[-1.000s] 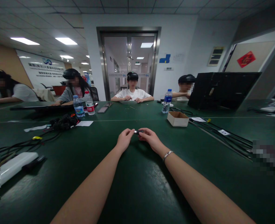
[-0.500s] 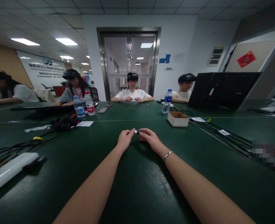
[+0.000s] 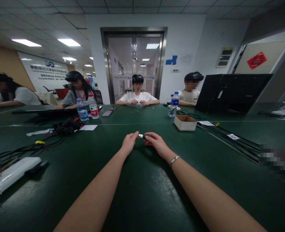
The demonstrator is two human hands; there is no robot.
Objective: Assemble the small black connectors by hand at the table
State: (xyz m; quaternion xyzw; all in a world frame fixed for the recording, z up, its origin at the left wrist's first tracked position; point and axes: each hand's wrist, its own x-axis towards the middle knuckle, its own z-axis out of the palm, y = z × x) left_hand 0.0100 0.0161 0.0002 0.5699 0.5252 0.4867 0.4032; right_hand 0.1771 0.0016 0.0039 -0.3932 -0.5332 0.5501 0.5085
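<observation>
Between my two hands is a small dark and silver object (image 3: 141, 136), too small to make out in detail. Fingertips of my left hand (image 3: 129, 143) pinch its silver end. My right hand (image 3: 157, 144), with a silver bracelet on the wrist, is closed on its dark end. Both hands are just above the green table (image 3: 137, 180), near its middle. An open cardboard box (image 3: 185, 123) stands beyond my right hand, to the right.
Cables (image 3: 229, 141) run along the right, below a black monitor (image 3: 229, 93). Bottles (image 3: 82, 110) and a black cable bundle (image 3: 67, 126) are at the left, with a white device (image 3: 19, 170) nearer. One bottle (image 3: 173, 104) stands by the box. Several people sit around the table.
My hands have come slightly apart, and more of the object's silver part shows between them. The person behind the monitor has raised their head slightly.
</observation>
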